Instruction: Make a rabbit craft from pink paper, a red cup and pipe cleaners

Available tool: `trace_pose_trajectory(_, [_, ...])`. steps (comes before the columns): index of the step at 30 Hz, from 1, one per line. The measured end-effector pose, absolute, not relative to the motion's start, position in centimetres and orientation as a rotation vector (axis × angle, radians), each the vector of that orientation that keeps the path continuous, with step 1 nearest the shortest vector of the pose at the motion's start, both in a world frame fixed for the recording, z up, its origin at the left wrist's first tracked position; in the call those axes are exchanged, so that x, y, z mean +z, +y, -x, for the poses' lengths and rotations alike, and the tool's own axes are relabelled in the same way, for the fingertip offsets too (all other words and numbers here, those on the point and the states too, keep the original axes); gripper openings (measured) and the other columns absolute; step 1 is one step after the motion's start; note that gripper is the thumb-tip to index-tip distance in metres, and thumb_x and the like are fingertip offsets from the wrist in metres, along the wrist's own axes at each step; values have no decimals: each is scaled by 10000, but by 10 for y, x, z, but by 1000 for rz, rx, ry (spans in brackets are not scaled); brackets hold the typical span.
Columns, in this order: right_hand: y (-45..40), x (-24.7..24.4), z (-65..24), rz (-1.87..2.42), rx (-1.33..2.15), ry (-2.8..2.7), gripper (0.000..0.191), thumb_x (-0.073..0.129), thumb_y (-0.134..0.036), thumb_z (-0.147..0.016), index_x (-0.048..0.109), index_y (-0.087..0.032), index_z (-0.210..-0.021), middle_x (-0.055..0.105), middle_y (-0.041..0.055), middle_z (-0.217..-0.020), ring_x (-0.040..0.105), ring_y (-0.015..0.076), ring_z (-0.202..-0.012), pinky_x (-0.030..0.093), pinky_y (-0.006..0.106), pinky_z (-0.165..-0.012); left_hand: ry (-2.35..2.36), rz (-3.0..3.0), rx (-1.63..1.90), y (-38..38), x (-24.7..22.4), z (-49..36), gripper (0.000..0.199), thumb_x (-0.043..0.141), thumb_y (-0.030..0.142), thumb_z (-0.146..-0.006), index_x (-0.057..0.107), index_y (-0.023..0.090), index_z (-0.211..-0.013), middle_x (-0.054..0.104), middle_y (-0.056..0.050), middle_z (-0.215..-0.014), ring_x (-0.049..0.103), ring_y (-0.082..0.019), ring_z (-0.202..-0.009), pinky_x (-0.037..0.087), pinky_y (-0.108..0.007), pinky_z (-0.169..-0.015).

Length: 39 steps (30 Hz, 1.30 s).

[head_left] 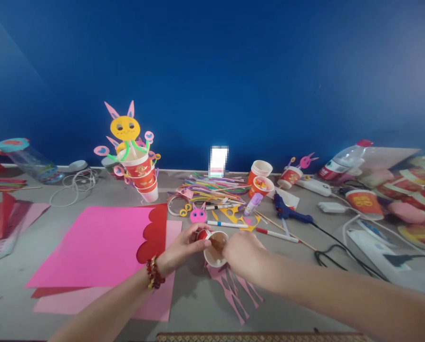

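At the left, the bright pink sheet (87, 247) is spread flat on the grey table (9, 294), and its scalloped red neighbour (159, 237) lies partly under it; both are best kept out from under the wrists. The decorated cup stack (146, 183) stands behind them, well apart from the work.

Next, the paper cup (211, 256) is found near the front middle of the table, its mouth turned up towards the head. It is clamped by the left hand (184, 247), with the thumb at the rim and the fingers around the outer side. This hold should be kept firm but light, since a thin wall is easily dented by squeezing.

The cut pink strips (234, 294) are spread just in front of the cup, and care is needed so that they are not creased or dragged.

At the cup's right side, the right hand (246, 256) is curled in with its fingertips hidden; whether anything is pinched there cannot be told. Small, slow finger movements are advised, with the pressure met by the left hand so that the cup is not tipped.

Farther right, the glue gun (293, 214) and its black cord (335, 240) should be given room by the forearm.
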State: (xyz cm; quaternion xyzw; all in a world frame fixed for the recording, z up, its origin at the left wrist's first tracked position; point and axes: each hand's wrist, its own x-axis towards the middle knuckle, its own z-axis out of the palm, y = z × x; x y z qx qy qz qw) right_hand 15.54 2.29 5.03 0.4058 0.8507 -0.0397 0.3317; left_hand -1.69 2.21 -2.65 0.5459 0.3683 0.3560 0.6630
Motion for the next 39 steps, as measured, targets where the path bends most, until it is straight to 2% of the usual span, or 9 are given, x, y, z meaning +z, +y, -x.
trace_pose_trajectory(11, [24,28,-159,-1187,-176,2291,151,802,-148,-633,683,-175,-545,668,87,-536,701,305,-633,499,361,-606,830,-1138,795,20,-22,14,550,743,415,-755,538,189,-1212,628,-74,-1104,567,-232,-1016,425,-325,-843])
trace_pose_trajectory(17, [21,30,-164,-1202,-133,2386,110,756,-110,-674,692,-149,-594,689,100,-569,703,301,-644,485,349,-607,808,-1116,848,20,-28,14,483,732,390,-779,581,199,-1197,626,-72,-1146,550,-250,-1082,413,-342,-905])
trace_pose_trajectory(21, [23,54,-179,-1169,-72,2480,85,653,-122,-790,725,-157,-819,723,101,-657,696,296,-615,449,336,-572,739,-949,891,20,-33,17,374,672,386,-841,623,209,-1167,633,-74,-1175,561,-235,-1074,426,-325,-896])
trace_pose_trajectory(25, [21,65,-206,-1263,-64,2775,420,590,-384,-884,576,-248,-1281,747,88,-819,689,271,-667,440,313,-572,760,-773,969,22,-35,19,340,729,394,-792,676,250,-1096,652,-33,-1144,562,-207,-1054,435,-288,-875])
trace_pose_trajectory(27, [21,57,-215,-1506,-115,2854,618,628,-413,-842,448,-235,-1405,733,117,-1029,701,292,-834,495,363,-677,750,-728,988,23,-36,18,354,741,410,-777,685,252,-1089,662,-32,-1119,568,-203,-1033,440,-283,-860])
trace_pose_trajectory(29, [22,40,-216,-1608,-271,2932,790,681,-379,-785,325,-234,-1475,602,148,-1324,609,327,-1140,502,426,-848,732,-723,993,23,-37,16,387,733,419,-783,674,247,-1124,663,-45,-1135,573,-210,-1037,440,-292,-868])
trace_pose_trajectory(32, [28,13,-207,-1535,-631,3042,881,698,-326,-743,260,-235,-1502,471,140,-1465,487,309,-1302,438,451,-1007,689,-746,969,21,-42,11,458,684,477,-812,637,239,-1201,646,-75,-1204,574,-244,-1086,442,-333,-898])
trace_pose_trajectory(36, [34,-10,-193,-1665,-1030,3011,630,697,-278,-739,499,-231,-1335,651,105,-1259,633,302,-1107,501,404,-904,608,-881,987,21,-46,9,599,555,621,-839,566,245,-1305,563,-108,-1342,500,-303,-1240,402,-423,-1019])
trace_pose_trajectory(39, [33,-22,-190,-1817,-1209,2966,484,741,-358,-736,600,-215,-1176,712,82,-1111,667,289,-994,514,364,-836,653,-1244,1059,21,-45,10,683,718,504,-766,500,262,-1367,437,-98,-1464,365,-323,-1362,312,-429,-1121])
